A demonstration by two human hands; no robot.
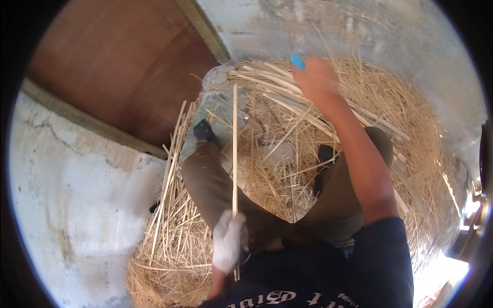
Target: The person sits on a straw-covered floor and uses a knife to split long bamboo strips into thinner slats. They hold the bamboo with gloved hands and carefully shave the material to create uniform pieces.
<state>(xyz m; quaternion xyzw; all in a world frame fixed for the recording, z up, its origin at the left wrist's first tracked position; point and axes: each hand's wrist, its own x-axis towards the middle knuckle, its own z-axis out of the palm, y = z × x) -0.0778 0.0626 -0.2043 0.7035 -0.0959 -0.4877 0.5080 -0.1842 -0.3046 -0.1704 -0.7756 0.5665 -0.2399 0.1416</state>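
My left hand (228,242), in a whitish glove, is closed round the lower part of a long, pale bamboo strip (235,149). The strip stands out straight ahead of me, between my knees. Far out to the right, over a pile of split strips (280,77), is my bare right hand (319,81), smeared by motion. Something bright blue (298,62) shows at its finger end; whether it is held or worn on a finger, I cannot tell. Beyond the left-hand strip lies what looks like a metal blade (226,105), partly hidden by shavings.
Thin shavings (277,190) cover the floor around my feet. More split strips (172,205) lie along my left side. A brown door panel (118,66) stands at the far left, beside pale walls (77,205). A stone block (218,79) sits near its frame.
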